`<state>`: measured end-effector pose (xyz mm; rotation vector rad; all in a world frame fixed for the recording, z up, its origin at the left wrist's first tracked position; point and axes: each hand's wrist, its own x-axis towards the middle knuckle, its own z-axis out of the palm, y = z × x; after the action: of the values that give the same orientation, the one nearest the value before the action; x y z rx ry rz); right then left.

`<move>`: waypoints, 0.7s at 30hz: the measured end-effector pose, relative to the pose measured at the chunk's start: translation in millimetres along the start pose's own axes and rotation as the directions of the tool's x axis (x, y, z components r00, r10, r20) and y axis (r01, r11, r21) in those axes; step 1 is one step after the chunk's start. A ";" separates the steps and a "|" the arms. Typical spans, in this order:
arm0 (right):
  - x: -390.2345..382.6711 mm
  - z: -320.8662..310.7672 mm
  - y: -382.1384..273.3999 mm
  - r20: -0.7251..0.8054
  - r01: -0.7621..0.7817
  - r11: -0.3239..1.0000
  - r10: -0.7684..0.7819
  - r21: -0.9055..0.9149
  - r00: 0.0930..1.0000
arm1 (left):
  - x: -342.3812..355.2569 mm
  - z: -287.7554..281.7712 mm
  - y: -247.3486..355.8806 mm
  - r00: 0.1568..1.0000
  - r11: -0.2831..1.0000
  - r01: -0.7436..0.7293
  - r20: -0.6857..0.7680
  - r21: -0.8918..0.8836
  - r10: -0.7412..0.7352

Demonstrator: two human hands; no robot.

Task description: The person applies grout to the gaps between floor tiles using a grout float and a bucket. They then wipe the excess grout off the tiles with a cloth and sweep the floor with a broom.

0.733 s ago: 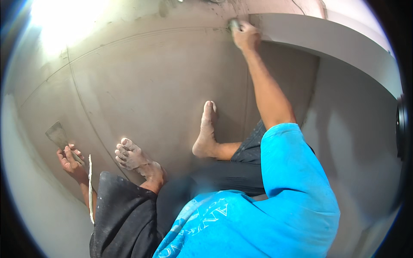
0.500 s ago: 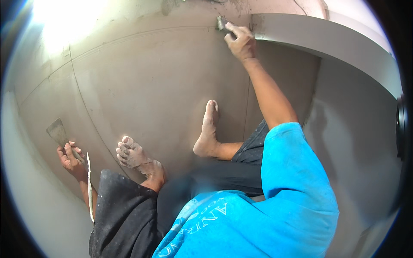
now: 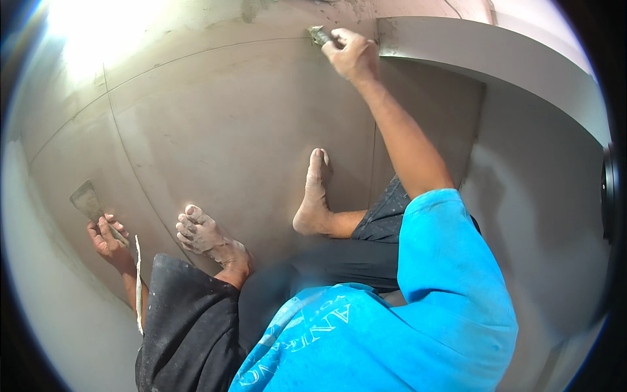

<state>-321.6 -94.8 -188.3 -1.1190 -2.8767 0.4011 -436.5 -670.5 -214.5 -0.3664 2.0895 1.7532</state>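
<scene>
My right hand point(image 3: 354, 55) is stretched far forward and closed around a small putty knife point(image 3: 318, 35). Its blade rests at a thin joint line point(image 3: 261, 42) that runs across the dusty grey floor point(image 3: 222, 111). Low on the left, my left hand point(image 3: 111, 240) grips the handle of a wider putty knife point(image 3: 86, 198), its flat blade pointing up and away from me. A thin whitish strip point(image 3: 138, 284) stands beside my left wrist; what it is attached to I cannot tell.
My bare, dust-covered feet point(image 3: 209, 238) are on the floor between my hands. A raised pale ledge point(image 3: 470, 49) curves along the right, past my right hand. A grey wall point(image 3: 535, 196) rises on the right, and a pale wall point(image 3: 46, 274) on the left. Bright light glares at far left.
My right hand has slid a little to the left along the joint line with the small putty knife. My left hand and its knife are practically still.
</scene>
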 end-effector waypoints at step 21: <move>1.5 4.4 -27.1 0.064 -0.179 0.946 0.168 0.270 0.984 | 1.9 -4.7 -4.7 1.000 1.000 -0.004 0.026 -0.010 0.005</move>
<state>-341.1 -114.0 -185.9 -1.3254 -2.6511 0.8111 -436.7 -675.9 -218.8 -0.3402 2.0661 1.7618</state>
